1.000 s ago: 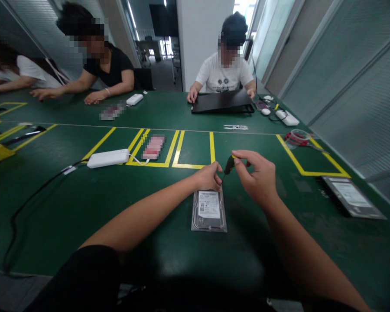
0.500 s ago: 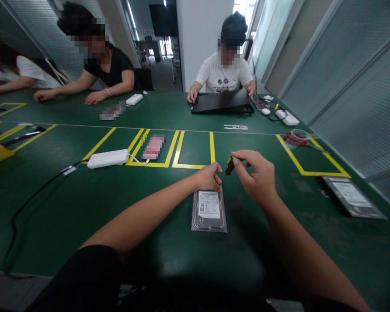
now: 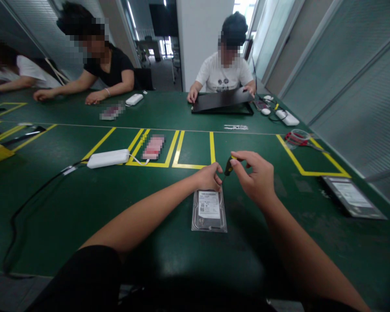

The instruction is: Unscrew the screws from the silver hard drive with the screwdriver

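A hard drive (image 3: pixel 209 211) with a white label lies flat on the green table in front of me. My left hand (image 3: pixel 209 177) grips its far end, fingers curled over the edge and hiding that part. In my right hand (image 3: pixel 255 174), a small screwdriver (image 3: pixel 228 166) with a dark green and yellow handle is pinched between thumb and fingers. It stands nearly upright, its shaft pointing down at the drive's far right corner. Whether the tip sits in a screw is too small to tell.
A second drive (image 3: pixel 352 197) lies at the right. Scissors and red wire (image 3: pixel 297 138) rest near yellow tape. A white power strip (image 3: pixel 108 158) with a black cable lies left, beside a phone (image 3: pixel 154 147). Across the table, a person holds a black panel (image 3: pixel 219 100).
The screwdriver handle has turned between my right fingers, its yellow marks shifting. My left hand and the drive stay put. The person opposite has tilted the black panel up at its right side.
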Demonstrator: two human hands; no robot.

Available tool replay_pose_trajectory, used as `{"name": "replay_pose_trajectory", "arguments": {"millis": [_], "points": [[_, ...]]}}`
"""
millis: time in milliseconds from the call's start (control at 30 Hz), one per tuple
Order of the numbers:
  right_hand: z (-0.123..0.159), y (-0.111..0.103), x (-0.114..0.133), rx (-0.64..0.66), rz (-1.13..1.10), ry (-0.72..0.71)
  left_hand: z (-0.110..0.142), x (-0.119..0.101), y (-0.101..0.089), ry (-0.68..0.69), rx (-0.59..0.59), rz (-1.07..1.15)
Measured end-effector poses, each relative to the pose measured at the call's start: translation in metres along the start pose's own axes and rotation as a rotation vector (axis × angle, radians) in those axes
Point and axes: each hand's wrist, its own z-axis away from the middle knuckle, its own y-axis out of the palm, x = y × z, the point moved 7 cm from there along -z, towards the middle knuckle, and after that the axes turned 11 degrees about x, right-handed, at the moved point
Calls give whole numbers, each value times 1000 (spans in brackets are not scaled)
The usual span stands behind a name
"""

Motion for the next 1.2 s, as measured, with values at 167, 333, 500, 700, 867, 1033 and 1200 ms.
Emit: {"name": "replay_pose_trajectory", "arguments": {"millis": [167, 333, 500, 700, 867, 1033, 1200], "points": [[0, 1, -2, -9, 8, -8, 1, -1, 0, -9, -2, -7], [0, 0, -2, -25, 17, -16, 2, -2, -1, -12, -20, -30], [1, -1, -4, -23, 16, 27, 4, -4, 0, -31, -5, -5], [-1, 1, -1, -13, -7, -12, 4, -4, 0, -34, -17, -20], [-1, -1, -3, -30, 23, -10, 4, -3, 0, -44, -18, -14], [0, 0, -6, -20, 6, 17, 5, -4, 1, -35, -18, 17], [-1, 0, -1, -29, -2, -26, 3, -2, 0, -26, -26, 6]]}}
